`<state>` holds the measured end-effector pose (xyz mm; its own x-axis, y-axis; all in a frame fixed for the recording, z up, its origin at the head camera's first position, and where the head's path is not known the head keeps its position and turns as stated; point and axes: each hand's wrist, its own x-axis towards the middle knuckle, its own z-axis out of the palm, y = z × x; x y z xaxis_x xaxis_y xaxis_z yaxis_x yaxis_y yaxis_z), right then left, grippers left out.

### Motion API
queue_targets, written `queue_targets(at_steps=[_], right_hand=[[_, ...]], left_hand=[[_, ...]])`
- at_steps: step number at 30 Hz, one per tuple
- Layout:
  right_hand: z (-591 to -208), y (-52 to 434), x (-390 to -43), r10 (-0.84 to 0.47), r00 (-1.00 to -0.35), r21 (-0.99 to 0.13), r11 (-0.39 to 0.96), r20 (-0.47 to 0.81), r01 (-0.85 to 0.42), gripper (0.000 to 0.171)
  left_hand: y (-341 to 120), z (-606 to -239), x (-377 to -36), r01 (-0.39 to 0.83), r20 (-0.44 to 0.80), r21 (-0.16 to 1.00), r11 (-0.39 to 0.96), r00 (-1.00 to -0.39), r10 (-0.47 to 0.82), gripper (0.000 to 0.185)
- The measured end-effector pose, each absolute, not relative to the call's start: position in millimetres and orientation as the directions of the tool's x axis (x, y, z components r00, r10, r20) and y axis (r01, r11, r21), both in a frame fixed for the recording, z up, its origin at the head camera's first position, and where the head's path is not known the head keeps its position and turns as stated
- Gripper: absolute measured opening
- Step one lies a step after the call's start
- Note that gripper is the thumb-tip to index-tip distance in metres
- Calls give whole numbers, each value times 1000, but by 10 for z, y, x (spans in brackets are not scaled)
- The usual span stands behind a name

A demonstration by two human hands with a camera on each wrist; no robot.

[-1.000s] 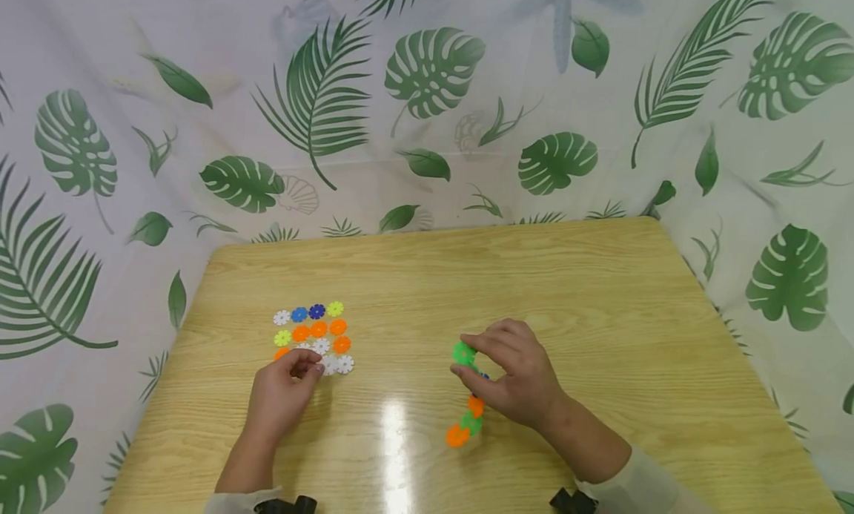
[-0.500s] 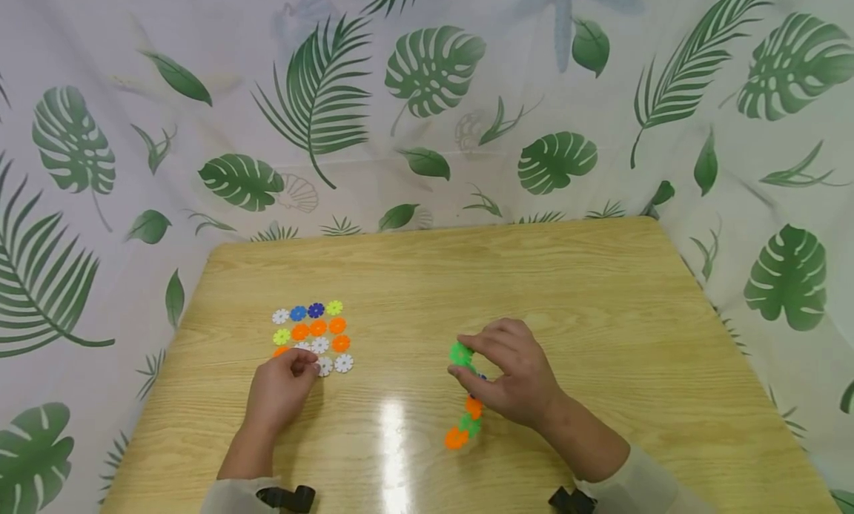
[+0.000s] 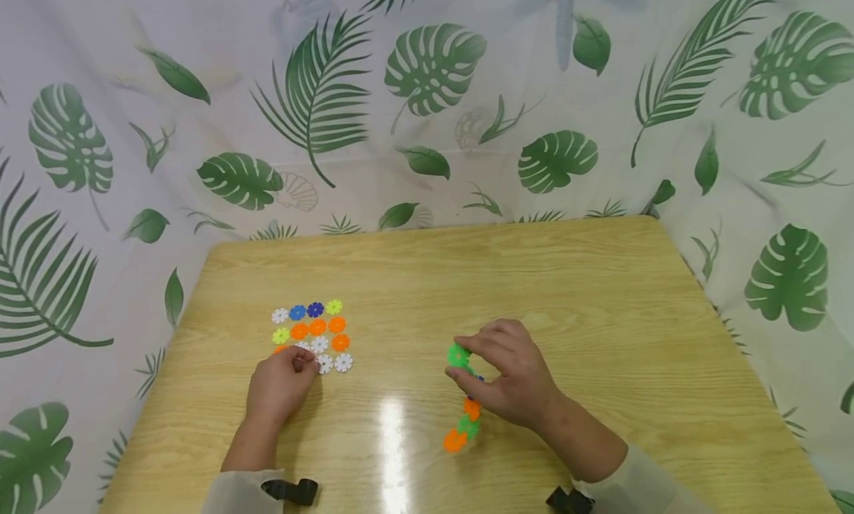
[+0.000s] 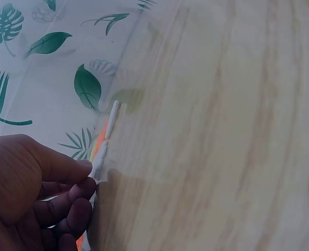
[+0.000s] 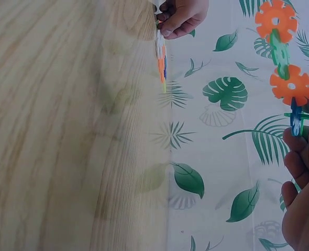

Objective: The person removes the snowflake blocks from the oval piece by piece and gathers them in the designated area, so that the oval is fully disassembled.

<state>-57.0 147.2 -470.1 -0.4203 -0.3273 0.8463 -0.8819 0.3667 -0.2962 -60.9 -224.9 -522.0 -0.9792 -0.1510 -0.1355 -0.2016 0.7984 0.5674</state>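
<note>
In the head view, my right hand pinches a green notched interlocking disc between thumb and fingertips. From it a joined chain hangs over the table, with a blue disc, orange discs and another green disc. My fingers partly hide the chain's upper part. Low over the front of a flat grid of discs is my left hand, its thumb and forefinger at the edge of a white disc, apparently pinching it. A second white disc lies just to the right.
Rows of loose discs lie at the left: white, blue, yellow and orange. My left hand covers the front left corner of this grid. The wooden table meets a leaf-print cloth at its far and side edges.
The white disc at my left fingertips has shifted slightly left, apart from its neighbour. My right hand and the chain have drifted slightly left, and the chain's lower end hangs a bit lower.
</note>
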Motion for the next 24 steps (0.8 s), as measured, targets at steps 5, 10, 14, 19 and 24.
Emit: queue_targets(at_steps=[5, 10, 14, 19, 24], right_hand=[[-4694, 1476, -566, -325, -423, -302, 362, 846, -882, 33], [-4693, 1482, -561, -325, -427, -305, 365, 844, -880, 34], [-4688, 1481, -562, -324, -429, -306, 367, 843, -879, 33], [-4684, 1483, -566, -323, -431, -308, 369, 842, -877, 34], [-4686, 1489, -561, -328, -433, -311, 364, 840, -878, 34]], left_hand=[[-2255, -5215, -601, -200, -134, 558, 805, -979, -151, 21], [-2228, -5200, -576, -201, -149, 572, 795, -979, -141, 21], [-2174, -5156, -552, -191, -144, 587, 787, -981, -131, 21], [-2086, -5099, -527, -129, -69, 634, 762, -992, -110, 17], [-1971, -5033, -496, -13, 52, 726, 687, -996, -73, 19]])
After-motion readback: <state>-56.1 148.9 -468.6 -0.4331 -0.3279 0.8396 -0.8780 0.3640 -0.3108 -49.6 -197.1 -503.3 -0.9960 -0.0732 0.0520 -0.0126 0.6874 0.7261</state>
